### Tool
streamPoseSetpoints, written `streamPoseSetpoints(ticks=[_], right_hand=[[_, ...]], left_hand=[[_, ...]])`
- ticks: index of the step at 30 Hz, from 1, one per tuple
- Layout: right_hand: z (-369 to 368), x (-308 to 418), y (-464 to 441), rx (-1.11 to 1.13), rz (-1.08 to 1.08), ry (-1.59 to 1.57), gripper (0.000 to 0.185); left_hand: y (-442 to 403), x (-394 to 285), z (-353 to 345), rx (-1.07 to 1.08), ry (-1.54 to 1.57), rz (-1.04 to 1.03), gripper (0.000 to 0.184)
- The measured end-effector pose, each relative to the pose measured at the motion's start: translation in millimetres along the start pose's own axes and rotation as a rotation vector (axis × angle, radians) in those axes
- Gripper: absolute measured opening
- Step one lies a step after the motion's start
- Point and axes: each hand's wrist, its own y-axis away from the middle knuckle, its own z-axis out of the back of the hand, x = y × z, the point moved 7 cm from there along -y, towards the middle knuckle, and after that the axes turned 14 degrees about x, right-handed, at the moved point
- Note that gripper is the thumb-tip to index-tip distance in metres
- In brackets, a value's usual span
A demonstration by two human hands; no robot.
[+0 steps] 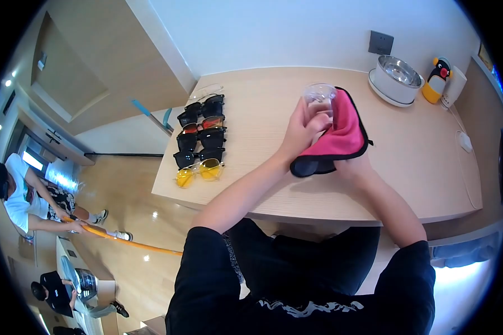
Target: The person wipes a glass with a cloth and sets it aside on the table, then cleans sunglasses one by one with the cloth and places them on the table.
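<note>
I have left hand (305,125) clamped round clear cup (320,92), above bench (257,111). Pink cloth (347,124) just right of cup, covering most of right hand (352,165); can't tell that hand's grip. Hands close together.

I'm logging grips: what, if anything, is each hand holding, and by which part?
The left hand holds a clear cup by its side. The right hand is mostly hidden under a pink cloth; its hold cannot be told.
</note>
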Motion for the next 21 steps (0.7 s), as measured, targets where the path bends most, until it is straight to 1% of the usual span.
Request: streamPoseSetpoints(ticks=[1, 2, 3, 4, 5, 6, 7, 8, 9, 10, 11, 13, 15, 16, 19, 20, 21], right_hand=[[2.0, -4.5, -1.2, -0.003, 0.004, -0.070, 0.043], [5.2, -11.8, 0.2, -0.097, 0.021, -0.092, 0.032], [5.6, -11.4, -0.4, -0.097, 0.026, -0.091, 0.032], [3.7, -21.1, -0.9, -0.082, -0.076, -0.261, 0.031], [0.6, -31.4, 1.0, -0.067, -0.180, -0.431, 0.030], [5.4, -38.2, 2.3, 0.043, -0.195, -0.276, 0.030], [9.2, -43.3, 3.1, 0.044, -0.193, -0.274, 0.030], [13.7, -44.9, 5.8, 0.011, -0.146, -0.270, 0.032], [19.6, -43.9, 6.3, -0.024, -0.099, -0.259, 0.035], [22.6, -19.7, 1.0, -0.101, 0.052, -0.062, 0.039], [20.6, -6.9, 0.0, -0.152, 0.087, 0.047, 0.044], [19.2, 5.7, 1.8, -0.157, 0.098, 0.401, 0.043], [22.1, 5.3, 1.9, -0.234, 0.180, 0.461, 0.037], [23.8, 10.9, 1.6, -0.257, 0.243, 0.496, 0.025], [28.7, 9.0, 1.6, -0.288, 0.231, 0.434, 0.020], [27.9, 1.4, 0.9, -0.232, 0.121, 0.468, 0.019], [27.4, 3.3, 1.4, -0.233, 0.122, 0.464, 0.019]], left_hand=[[0.9, -6.2, -6.1, 0.000, -0.004, -0.006, 0.048], [2.7, -15.4, -12.9, -0.004, -0.194, -0.012, 0.046], [3.7, -22.4, -15.7, -0.009, -0.384, -0.015, 0.045], [2.8, -25.1, -16.0, -0.011, -0.489, 0.018, 0.049], [3.9, -29.5, -15.7, -0.010, -0.491, 0.018, 0.049], [4.7, -37.5, -18.9, 0.036, -0.735, 0.032, 0.047], [4.6, -43.2, -23.7, 0.081, -0.976, 0.044, 0.045], [7.7, -43.5, -25.3, 0.044, -1.233, -0.119, 0.050], [8.2, -41.8, -21.0, 0.044, -1.227, -0.126, 0.050], [9.7, -43.4, -27.0, 0.075, -1.498, -0.168, 0.053], [11.8, -39.8, -34.5, 0.111, -1.759, -0.213, 0.056], [14.5, -33.8, -35.7, 0.115, -1.742, -0.257, 0.054], [13.7, -32.2, -31.4, 0.135, -1.729, -0.247, 0.051], [14.0, -30.9, -34.0, 0.153, -1.710, -0.252, 0.051], [12.7, -32.0, -39.4, 0.160, -1.713, -0.230, 0.052], [12.1, -33.0, -41.0, 0.161, -1.763, -0.250, 0.052], [12.7, -33.8, -42.4, 0.164, -1.814, -0.267, 0.051]])
